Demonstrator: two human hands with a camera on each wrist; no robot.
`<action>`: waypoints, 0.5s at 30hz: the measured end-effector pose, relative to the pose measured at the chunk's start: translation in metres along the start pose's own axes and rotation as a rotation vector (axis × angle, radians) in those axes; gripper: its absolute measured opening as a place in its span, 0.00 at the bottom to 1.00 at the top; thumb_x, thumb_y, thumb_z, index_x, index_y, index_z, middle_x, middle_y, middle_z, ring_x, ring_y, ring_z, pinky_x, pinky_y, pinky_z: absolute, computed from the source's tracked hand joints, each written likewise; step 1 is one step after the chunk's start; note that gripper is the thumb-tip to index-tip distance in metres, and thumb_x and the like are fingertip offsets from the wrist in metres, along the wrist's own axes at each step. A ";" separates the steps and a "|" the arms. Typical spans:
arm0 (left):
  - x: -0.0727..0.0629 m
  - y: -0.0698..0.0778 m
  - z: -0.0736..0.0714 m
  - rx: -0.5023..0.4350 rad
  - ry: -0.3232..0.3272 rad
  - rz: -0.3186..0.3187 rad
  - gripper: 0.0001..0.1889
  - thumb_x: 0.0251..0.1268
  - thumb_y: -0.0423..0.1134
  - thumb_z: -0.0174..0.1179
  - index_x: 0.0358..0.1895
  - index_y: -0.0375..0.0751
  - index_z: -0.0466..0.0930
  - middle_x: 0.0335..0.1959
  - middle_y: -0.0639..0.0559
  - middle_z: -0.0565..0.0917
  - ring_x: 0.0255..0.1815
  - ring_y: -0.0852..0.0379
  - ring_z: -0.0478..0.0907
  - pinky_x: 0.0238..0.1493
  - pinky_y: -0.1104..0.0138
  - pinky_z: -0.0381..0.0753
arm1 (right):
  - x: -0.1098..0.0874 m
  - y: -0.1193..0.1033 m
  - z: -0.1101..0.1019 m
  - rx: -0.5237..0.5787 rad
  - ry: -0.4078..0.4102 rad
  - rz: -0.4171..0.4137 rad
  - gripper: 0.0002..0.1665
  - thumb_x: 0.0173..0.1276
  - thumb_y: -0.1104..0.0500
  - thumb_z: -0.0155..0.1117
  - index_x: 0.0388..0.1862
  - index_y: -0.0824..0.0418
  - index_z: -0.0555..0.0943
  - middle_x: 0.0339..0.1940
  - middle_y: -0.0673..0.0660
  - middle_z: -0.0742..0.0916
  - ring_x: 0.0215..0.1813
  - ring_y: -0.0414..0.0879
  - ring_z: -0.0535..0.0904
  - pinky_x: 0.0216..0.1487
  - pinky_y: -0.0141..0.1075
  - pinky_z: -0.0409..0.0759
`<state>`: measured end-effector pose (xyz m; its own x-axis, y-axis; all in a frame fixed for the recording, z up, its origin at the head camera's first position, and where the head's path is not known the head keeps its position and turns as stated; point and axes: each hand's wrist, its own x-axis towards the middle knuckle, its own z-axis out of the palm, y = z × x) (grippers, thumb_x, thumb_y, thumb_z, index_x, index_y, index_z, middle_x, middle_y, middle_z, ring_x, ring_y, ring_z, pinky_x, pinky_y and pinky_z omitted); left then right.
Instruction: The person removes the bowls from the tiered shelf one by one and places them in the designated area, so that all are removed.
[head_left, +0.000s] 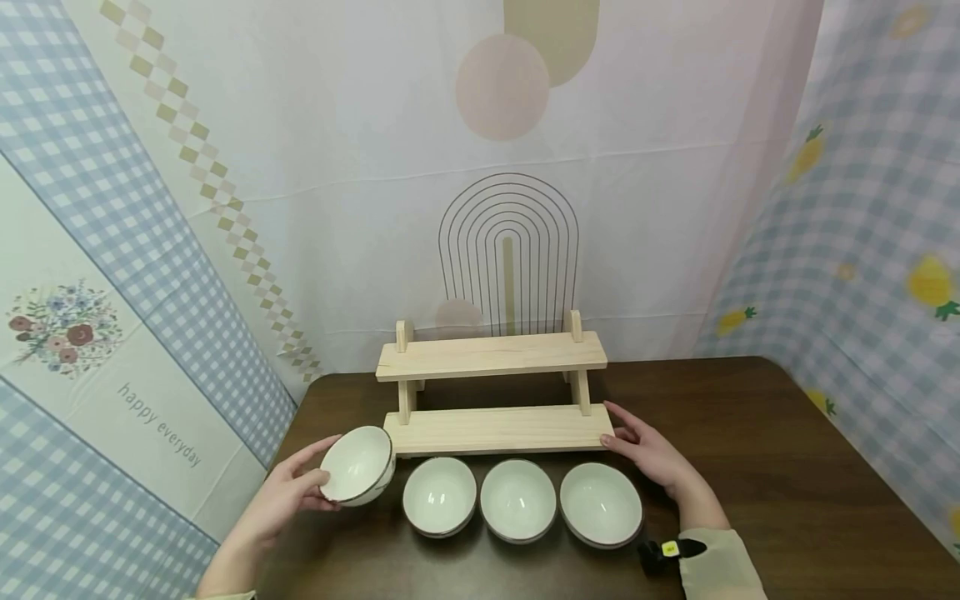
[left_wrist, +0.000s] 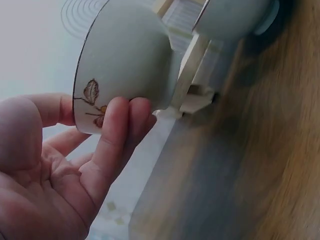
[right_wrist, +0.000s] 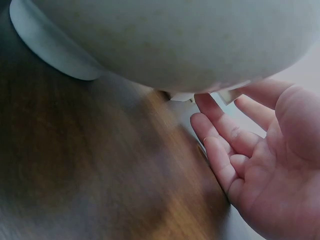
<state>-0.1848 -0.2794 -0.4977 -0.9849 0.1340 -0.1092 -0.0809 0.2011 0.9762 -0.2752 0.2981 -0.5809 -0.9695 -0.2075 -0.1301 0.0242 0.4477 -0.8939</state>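
Observation:
My left hand [head_left: 288,487] pinches a white bowl [head_left: 358,467] at its left side, thumb at the brown rim and fingers beneath. The bowl is tilted, held up at the left of the row; a brown leaf pattern shows on its outside in the left wrist view. My right hand [head_left: 651,450] grips the right end of the lower board of a two-tier wooden shelf [head_left: 495,429], thumb at the front corner and fingers at the back. In the right wrist view a bowl [right_wrist: 190,40] partly hides those fingertips.
Three more white bowls stand upright in a row before the shelf: left [head_left: 440,497], middle [head_left: 518,502] and right [head_left: 602,505]. The brown wooden table [head_left: 757,467] backs onto a patterned cloth [head_left: 360,250]. A black strap [head_left: 671,550] sits at my right wrist.

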 end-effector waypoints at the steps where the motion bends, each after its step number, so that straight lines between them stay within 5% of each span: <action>1: -0.001 -0.001 -0.002 0.005 -0.006 -0.003 0.35 0.74 0.25 0.53 0.83 0.29 0.57 0.44 0.37 0.82 0.33 0.47 0.89 0.41 0.54 0.93 | 0.000 0.000 0.000 0.000 0.002 0.000 0.49 0.79 0.42 0.67 0.89 0.54 0.58 0.70 0.71 0.80 0.69 0.63 0.78 0.72 0.65 0.72; 15: -0.005 -0.011 -0.021 0.071 -0.222 -0.026 0.34 0.78 0.28 0.54 0.82 0.26 0.54 0.39 0.35 0.84 0.39 0.45 0.89 0.42 0.58 0.92 | 0.000 0.001 0.000 0.004 0.005 0.000 0.49 0.78 0.42 0.68 0.89 0.54 0.58 0.68 0.70 0.82 0.67 0.61 0.79 0.72 0.64 0.73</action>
<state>-0.1820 -0.3030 -0.5044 -0.9242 0.3367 -0.1805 -0.0874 0.2738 0.9578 -0.2754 0.2980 -0.5815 -0.9708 -0.2032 -0.1279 0.0250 0.4444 -0.8955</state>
